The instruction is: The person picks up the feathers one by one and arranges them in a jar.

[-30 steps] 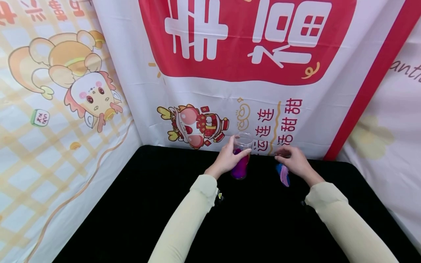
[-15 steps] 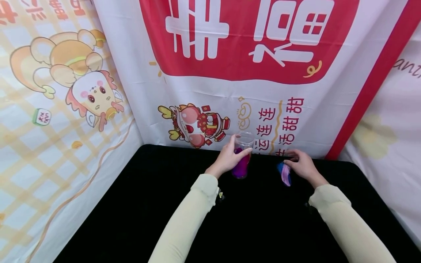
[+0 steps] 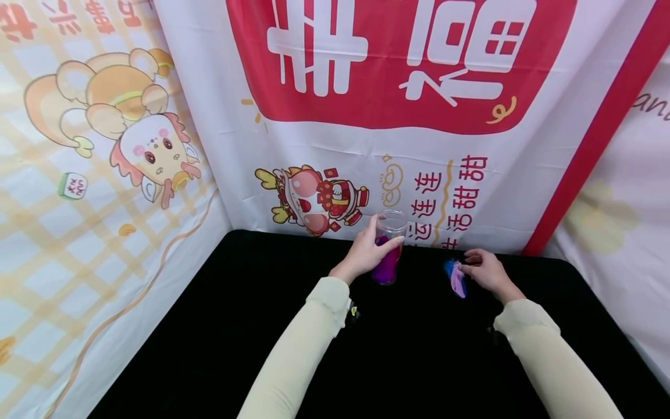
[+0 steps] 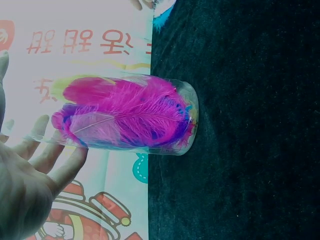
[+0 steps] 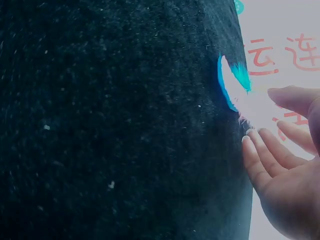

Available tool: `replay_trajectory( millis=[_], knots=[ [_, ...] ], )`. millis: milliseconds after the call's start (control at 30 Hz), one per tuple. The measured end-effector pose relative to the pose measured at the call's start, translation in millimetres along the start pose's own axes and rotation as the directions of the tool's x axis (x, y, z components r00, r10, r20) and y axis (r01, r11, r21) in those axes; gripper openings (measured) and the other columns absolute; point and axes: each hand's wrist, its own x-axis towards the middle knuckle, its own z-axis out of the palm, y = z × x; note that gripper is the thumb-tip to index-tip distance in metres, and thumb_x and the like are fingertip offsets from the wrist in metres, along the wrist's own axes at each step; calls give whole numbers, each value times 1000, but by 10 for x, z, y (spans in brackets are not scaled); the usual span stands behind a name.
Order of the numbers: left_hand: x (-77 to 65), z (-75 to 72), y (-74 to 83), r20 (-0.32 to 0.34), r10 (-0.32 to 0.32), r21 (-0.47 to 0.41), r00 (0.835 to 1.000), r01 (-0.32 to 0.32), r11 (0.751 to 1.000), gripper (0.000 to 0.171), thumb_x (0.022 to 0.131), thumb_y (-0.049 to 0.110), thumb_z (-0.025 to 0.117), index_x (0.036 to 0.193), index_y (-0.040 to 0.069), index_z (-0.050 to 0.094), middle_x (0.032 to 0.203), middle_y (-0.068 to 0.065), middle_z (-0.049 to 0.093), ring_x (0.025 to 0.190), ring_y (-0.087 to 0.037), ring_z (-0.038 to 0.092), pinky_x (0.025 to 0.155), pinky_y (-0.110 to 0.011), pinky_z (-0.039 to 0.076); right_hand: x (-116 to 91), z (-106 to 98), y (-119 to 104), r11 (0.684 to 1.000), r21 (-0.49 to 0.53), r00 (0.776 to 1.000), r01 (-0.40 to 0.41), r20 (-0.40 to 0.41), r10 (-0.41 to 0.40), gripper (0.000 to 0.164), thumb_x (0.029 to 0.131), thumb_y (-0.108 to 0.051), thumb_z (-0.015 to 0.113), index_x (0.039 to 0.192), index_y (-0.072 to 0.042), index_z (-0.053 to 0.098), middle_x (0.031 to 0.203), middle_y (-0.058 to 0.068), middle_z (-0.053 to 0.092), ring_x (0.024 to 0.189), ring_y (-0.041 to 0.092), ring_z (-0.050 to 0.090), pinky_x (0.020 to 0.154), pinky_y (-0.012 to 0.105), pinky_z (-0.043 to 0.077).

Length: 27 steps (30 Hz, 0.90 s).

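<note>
My left hand (image 3: 365, 251) grips a tall clear cup (image 3: 392, 220), its thumb on the near side and fingers round the back. Inside the cup are feathers (image 4: 125, 112), mostly magenta and purple, with some yellow-green. To the right of it, a small pile of blue and pink-lilac feathers (image 3: 457, 280) lies near the far edge of the black table. My right hand (image 3: 487, 272) is at the right side of that pile, fingertips right at the pink feather. In the right wrist view, the thumb (image 5: 292, 100) and fingers are spread apart beside the pale, overexposed feather (image 5: 231, 85).
The black-covered table (image 3: 408, 361) stretches toward me. A white and red printed cloth (image 3: 314, 139) hangs right behind its far edge. More printed cloth (image 3: 104, 244) closes off the left side, and a pale one (image 3: 607, 227) the right.
My right hand has shifted right and slightly nearer, from above the feather pile to its right side. The left hand keeps its hold on the cup. The head view has shifted slightly.
</note>
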Motion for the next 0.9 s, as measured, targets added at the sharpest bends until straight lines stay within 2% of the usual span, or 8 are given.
replay_trajectory(
  millis=[133, 433, 667, 900],
  knots=[
    [1, 13, -1, 5, -1, -6, 1000, 1, 1000, 79, 96, 53, 68, 156, 16, 31, 143, -15, 55, 133, -36, 55, 110, -44, 45, -13, 48, 43, 1000, -3, 1000, 7, -27, -7, 50, 99, -18, 68, 135, 13, 51, 126, 34, 62, 109, 37, 63, 77, 30, 54],
    [5, 8, -8, 13, -14, -2, 1000, 14, 1000, 77, 98, 47, 68, 157, 18, 29, 147, -16, 52, 131, -30, 57, 109, -44, 46, 14, 126, 92, 1000, 3, 997, -21, -79, 21, 43, 97, -14, 68, 130, 12, 58, 117, 28, 68, 102, 29, 66, 78, 26, 52],
    [4, 10, -24, 9, -13, -7, 1000, 13, 1000, 77, 98, 47, 68, 157, 18, 29, 147, -16, 52, 132, -32, 56, 109, -45, 45, 30, 153, 75, 999, -19, 995, -28, -99, 26, 38, 97, -15, 68, 126, 8, 64, 113, 23, 71, 96, 23, 65, 78, 28, 50],
    [3, 12, -19, 9, -10, -12, 1000, 10, 1000, 78, 96, 52, 68, 157, 21, 30, 144, -14, 54, 133, -34, 55, 110, -45, 45, 32, 196, 59, 997, -61, 991, -47, -128, 39, 31, 96, -17, 70, 120, 3, 70, 105, 17, 74, 93, 24, 64, 75, 30, 49]
  ],
)
